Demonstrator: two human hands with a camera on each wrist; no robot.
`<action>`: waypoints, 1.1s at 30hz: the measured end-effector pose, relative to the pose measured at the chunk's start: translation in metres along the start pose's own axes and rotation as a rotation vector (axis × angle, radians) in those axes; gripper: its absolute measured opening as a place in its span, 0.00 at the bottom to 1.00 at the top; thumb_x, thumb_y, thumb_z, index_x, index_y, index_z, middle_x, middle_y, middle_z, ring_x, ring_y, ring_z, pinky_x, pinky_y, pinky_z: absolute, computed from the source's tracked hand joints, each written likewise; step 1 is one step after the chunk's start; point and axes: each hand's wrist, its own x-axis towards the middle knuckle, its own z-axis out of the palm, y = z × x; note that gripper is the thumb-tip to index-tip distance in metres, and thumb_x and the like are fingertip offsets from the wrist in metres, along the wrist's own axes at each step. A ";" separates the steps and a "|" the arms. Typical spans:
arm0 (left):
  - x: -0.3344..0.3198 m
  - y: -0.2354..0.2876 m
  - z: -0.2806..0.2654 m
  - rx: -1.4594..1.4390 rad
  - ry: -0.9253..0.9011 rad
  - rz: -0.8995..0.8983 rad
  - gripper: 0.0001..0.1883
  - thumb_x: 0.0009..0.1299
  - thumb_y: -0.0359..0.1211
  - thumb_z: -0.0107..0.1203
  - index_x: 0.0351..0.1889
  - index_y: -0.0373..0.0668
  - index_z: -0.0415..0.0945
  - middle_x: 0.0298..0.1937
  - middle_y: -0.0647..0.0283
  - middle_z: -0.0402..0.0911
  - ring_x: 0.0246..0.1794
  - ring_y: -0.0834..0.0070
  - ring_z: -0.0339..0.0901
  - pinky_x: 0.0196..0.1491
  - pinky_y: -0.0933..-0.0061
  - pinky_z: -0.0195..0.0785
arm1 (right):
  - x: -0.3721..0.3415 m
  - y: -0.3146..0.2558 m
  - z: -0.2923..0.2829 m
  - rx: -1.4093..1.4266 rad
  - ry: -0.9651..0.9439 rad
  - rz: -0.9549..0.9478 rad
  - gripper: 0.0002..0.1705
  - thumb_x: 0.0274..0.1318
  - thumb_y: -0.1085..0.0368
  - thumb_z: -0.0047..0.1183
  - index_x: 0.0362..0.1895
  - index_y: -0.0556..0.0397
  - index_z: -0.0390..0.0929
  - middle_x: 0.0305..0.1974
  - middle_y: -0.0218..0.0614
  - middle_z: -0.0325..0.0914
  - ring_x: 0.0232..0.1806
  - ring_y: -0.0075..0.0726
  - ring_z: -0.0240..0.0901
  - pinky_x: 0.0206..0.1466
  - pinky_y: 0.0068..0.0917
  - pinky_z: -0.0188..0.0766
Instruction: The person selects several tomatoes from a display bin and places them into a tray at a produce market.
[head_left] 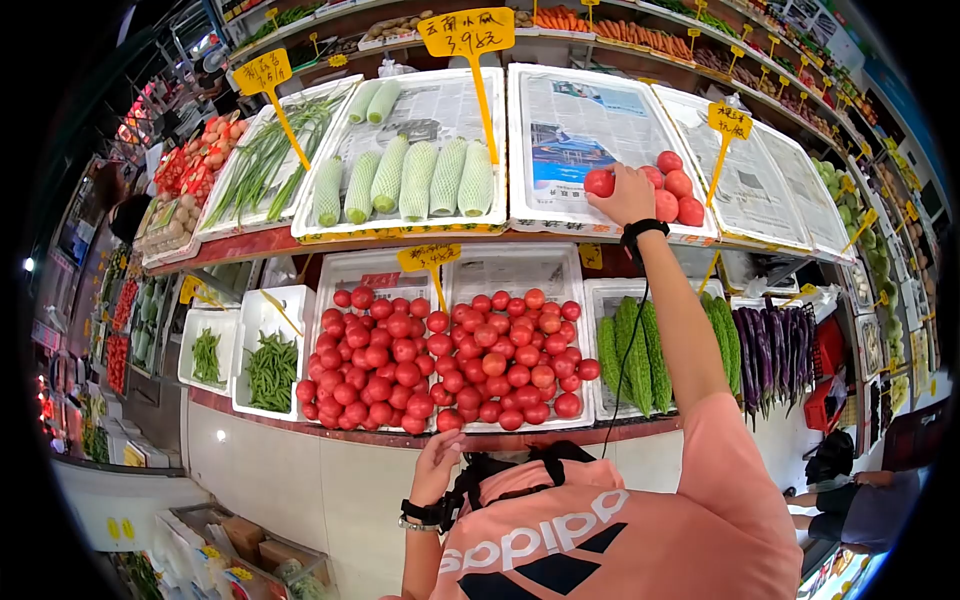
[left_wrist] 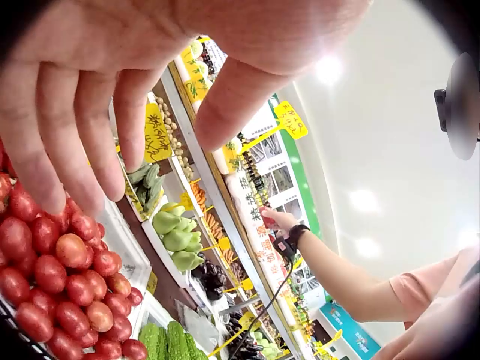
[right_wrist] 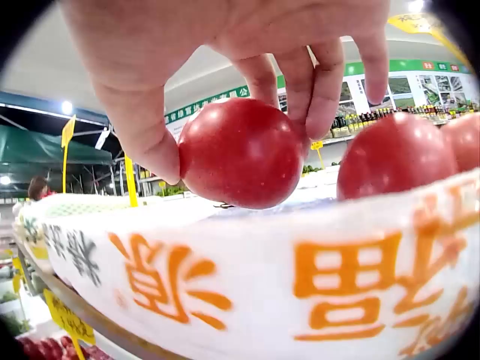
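My right hand (head_left: 632,198) pinches a round red tomato (right_wrist: 241,154) between thumb and fingers. It is over the front of a white foam box (right_wrist: 255,262) lined with newspaper, on the upper shelf. Several more tomatoes (head_left: 678,184) sit in that box, just to the right of the hand. My left hand (head_left: 437,467) hangs low in front of the lower shelf, its fingers relaxed and holding nothing. Beyond it lies a big heap of smaller red tomatoes (head_left: 370,365); in the left wrist view the fingers (left_wrist: 56,150) overlap this heap.
Netted pale green gourds (head_left: 415,178) fill a box on the left, with a yellow price sign (head_left: 466,32) standing beside them. Bitter melons (head_left: 630,355) and eggplants (head_left: 775,350) lie lower right. Green peppers (head_left: 271,372) are lower left. A black cable (head_left: 630,345) hangs from the right wrist.
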 end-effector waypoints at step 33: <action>0.184 -0.181 0.117 1.423 0.139 -0.192 0.50 0.54 0.62 0.71 0.64 0.36 0.68 0.48 0.45 0.84 0.49 0.48 0.85 0.45 0.53 0.79 | -0.422 -0.097 0.148 0.162 -0.718 0.150 0.41 0.54 0.46 0.65 0.72 0.36 0.68 0.56 0.51 0.73 0.56 0.58 0.73 0.51 0.55 0.74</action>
